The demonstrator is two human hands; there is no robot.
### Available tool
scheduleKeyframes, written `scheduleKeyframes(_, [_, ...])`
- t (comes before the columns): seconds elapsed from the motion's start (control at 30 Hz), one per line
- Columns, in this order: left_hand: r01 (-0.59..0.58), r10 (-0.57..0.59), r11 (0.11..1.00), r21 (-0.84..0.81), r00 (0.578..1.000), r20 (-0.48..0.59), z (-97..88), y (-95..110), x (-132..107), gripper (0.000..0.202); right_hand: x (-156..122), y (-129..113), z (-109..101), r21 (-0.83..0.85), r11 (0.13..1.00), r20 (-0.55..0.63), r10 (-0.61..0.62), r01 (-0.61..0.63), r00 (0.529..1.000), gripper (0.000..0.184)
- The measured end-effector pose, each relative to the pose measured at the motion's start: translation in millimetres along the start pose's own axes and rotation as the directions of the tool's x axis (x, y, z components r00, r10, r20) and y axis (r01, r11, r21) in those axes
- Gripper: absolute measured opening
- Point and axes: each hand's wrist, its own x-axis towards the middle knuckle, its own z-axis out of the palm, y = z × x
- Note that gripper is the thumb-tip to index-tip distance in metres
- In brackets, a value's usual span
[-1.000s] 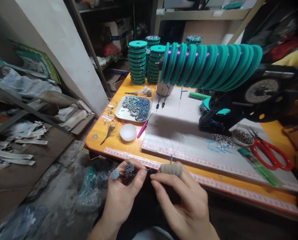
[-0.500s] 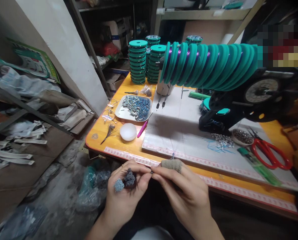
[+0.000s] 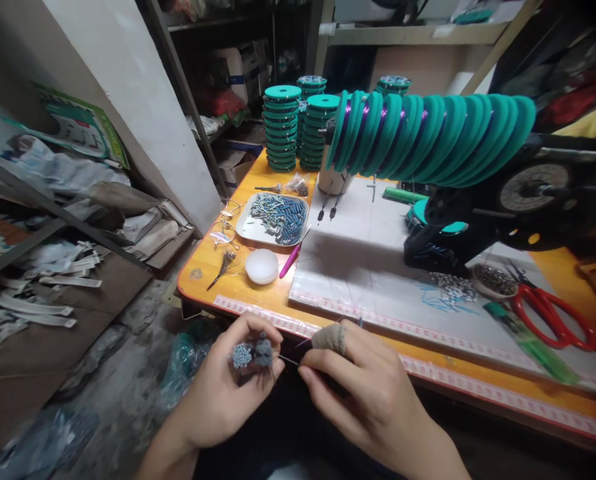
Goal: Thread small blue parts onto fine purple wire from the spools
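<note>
My left hand (image 3: 238, 380) curls around two small bundles: a pale blue-grey one (image 3: 241, 356) whose packed ends face up, and a darker grey clump (image 3: 263, 351) with fine strands hanging beneath. My right hand (image 3: 365, 380) has a grey wrap (image 3: 329, 338) on one finger. Its thumb and forefinger pinch one end of a thin, light strand (image 3: 289, 360), which spans the gap to my left fingertips. Both hands hover in front of the table's near edge. What the strand is made of is too fine to tell.
On the orange table (image 3: 198, 257) are a tray of small blue tubes (image 3: 245, 230), a white bowl (image 3: 261, 267), a purple-handled tool (image 3: 291, 261), a grey board (image 3: 338, 283) and red scissors (image 3: 585, 327). Green spools (image 3: 428, 137) hang on a black stand; more stand stacked (image 3: 281, 127) behind.
My hands have moved apart from fingertips meeting, and the thin strand now shows between them. My left hand has shifted slightly left; the view has shifted a little.
</note>
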Motion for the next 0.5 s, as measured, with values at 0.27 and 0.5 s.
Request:
scheduleKeyframes(0.27, [0.100,0.194,0.886,0.452,0.805,-0.560,-82.7,-0.3,27.4,0.013,6.8,-7.3,-8.9,0.091,0.996,-0.092,0.014,-0.005,0.996,0.012])
scheduleKeyframes(0.5, [0.174,0.150,0.716,0.676,0.907,-0.392,-100.9,-20.4,65.7,0.023,10.3,-12.6,-5.4,0.155,0.987,-0.119,0.058,-0.039,0.991,0.017])
